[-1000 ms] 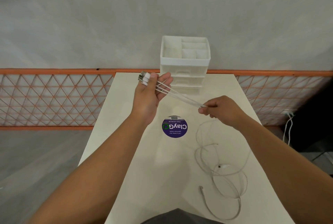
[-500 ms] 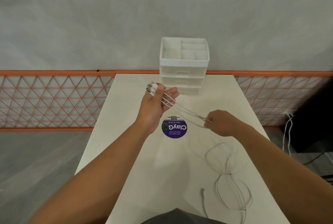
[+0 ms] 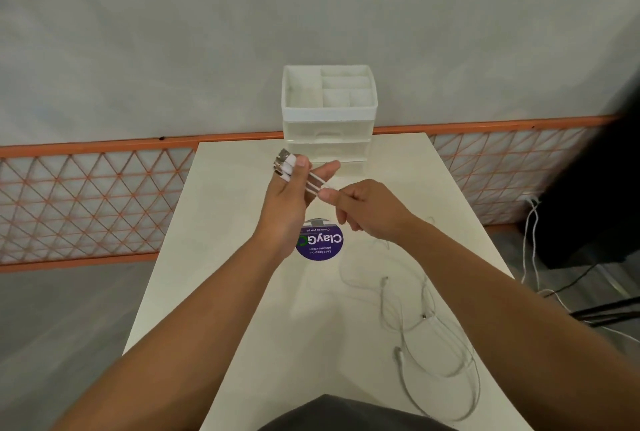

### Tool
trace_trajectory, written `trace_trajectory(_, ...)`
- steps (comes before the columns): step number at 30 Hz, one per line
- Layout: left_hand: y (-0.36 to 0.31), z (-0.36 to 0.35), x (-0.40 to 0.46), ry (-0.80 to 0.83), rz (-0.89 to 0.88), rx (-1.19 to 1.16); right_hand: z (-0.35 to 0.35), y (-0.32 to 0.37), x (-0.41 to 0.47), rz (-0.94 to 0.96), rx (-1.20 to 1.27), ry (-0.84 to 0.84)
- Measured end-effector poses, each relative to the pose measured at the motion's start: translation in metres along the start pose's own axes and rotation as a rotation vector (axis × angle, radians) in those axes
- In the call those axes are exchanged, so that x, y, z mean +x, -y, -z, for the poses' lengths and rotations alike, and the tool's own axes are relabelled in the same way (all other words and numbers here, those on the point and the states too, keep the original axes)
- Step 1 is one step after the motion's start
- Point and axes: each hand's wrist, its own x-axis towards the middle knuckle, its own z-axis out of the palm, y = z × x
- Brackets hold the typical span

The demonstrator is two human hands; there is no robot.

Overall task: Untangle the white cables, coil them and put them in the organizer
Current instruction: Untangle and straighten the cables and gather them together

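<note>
You are at the untangling step, and nothing is coiled yet. Your left hand (image 3: 289,202) is up over the table (image 3: 221,257), pinching the USB plugs (image 3: 284,164) of the white cables (image 3: 415,323) in a little bunch, with your thumb on top and the other fingers mostly straight. Your right hand (image 3: 367,210) is just beside it, with finger and thumb pinching the cable strands (image 3: 317,184) close to the plugs. The rest of the cables hang down and lie in loose loops on the table near your right arm, with small plug ends showing in the pile. They look crossed over each other there. I think your next move is to slide your right hand down the strands, slowly, so the loops pull apart and do not knot. Some loops lie close to the right edge of the table, so they could slip off. There is open room on the left side and in the middle, around the purple sticker (image 3: 320,240). The organizer (image 3: 329,112) stands at the far edge, well apart from the loops, and its top boxes look empty.
</note>
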Motion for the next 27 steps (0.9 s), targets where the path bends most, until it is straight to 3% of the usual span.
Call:
trace_trajectory(2, 0.002, -0.002, 0.001, -0.035, 0.006, -0.104, 0.002, -0.004, -0.003, -0.026, -0.077, 0.003)
trace_trajectory(8, 0.002, -0.010, 0.008, -0.070, 0.013, -0.196, 0.011, -0.013, -0.015, 0.046, 0.022, 0.006)
trace_trajectory(14, 0.005, -0.018, 0.007, -0.063, 0.026, -0.237, 0.022, -0.021, -0.015, -0.240, -0.518, -0.259)
trace_trajectory(20, 0.001, -0.011, 0.010, -0.155, 0.050, -0.335, 0.030, -0.026, -0.023, 0.039, -0.238, -0.066)
trace_trajectory(25, 0.000, -0.005, 0.010, -0.202, 0.043, -0.358, 0.032, -0.036, -0.017, -0.179, -0.471, -0.207)
trace_trajectory(27, 0.001, 0.000, 0.008, -0.203, 0.033, -0.356, 0.031, -0.035, -0.015, -0.192, -0.454, -0.244)
